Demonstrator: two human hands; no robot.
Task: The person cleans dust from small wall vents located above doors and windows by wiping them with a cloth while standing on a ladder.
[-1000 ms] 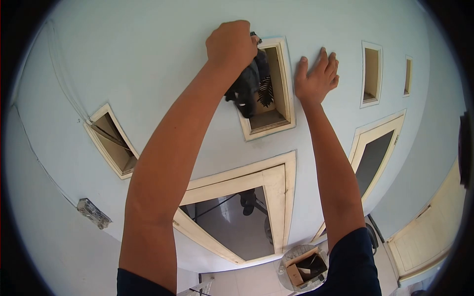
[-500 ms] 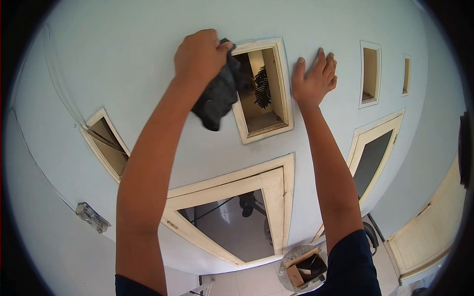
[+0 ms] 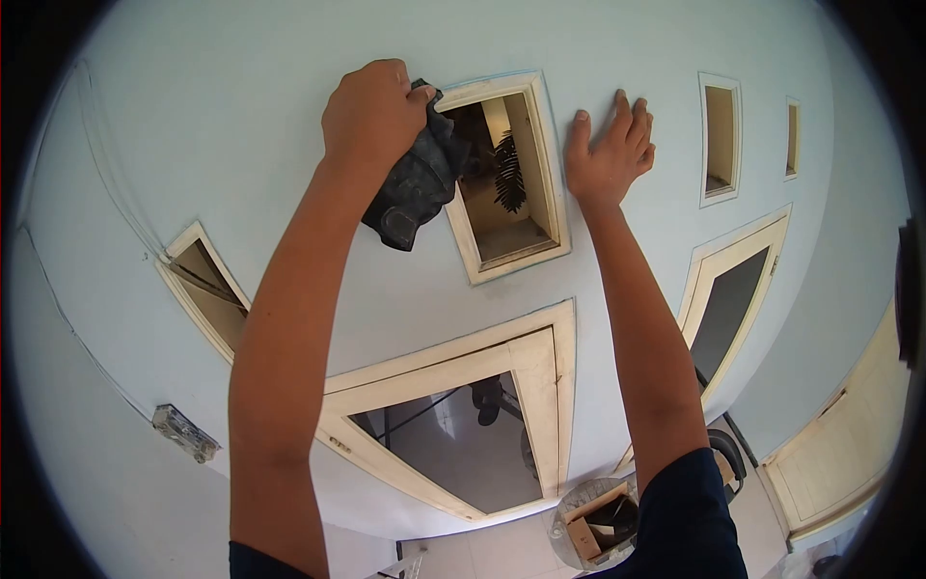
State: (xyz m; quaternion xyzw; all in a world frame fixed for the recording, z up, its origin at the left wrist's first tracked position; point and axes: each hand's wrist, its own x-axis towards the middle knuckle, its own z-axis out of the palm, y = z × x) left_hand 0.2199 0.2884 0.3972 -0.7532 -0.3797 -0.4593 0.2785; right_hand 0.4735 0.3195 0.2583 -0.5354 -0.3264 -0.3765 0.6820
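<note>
My left hand point(image 3: 376, 116) is closed on a dark, crumpled cloth point(image 3: 415, 188), which hangs over the left edge of a small framed wall opening point(image 3: 550, 207). Inside that opening a dark, feathery leaf shape point(image 3: 509, 174) shows. To the right of the frame, my right hand point(image 3: 610, 159) lies against the pale wall point(image 3: 637, 48) with its fingers spread, holding nothing.
Below is a larger cream-framed window point(image 3: 564, 386). Narrow openings sit at the left point(image 3: 207, 289) and right point(image 3: 721, 140). A worn electrical box point(image 3: 185, 432) hangs lower left. On the floor, an open carton point(image 3: 584, 536) stands near a cream door point(image 3: 830, 463).
My left hand and the cloth have shifted slightly left, baring more of the opening's left side. My right hand has hardly moved and stays spread on the wall.
</note>
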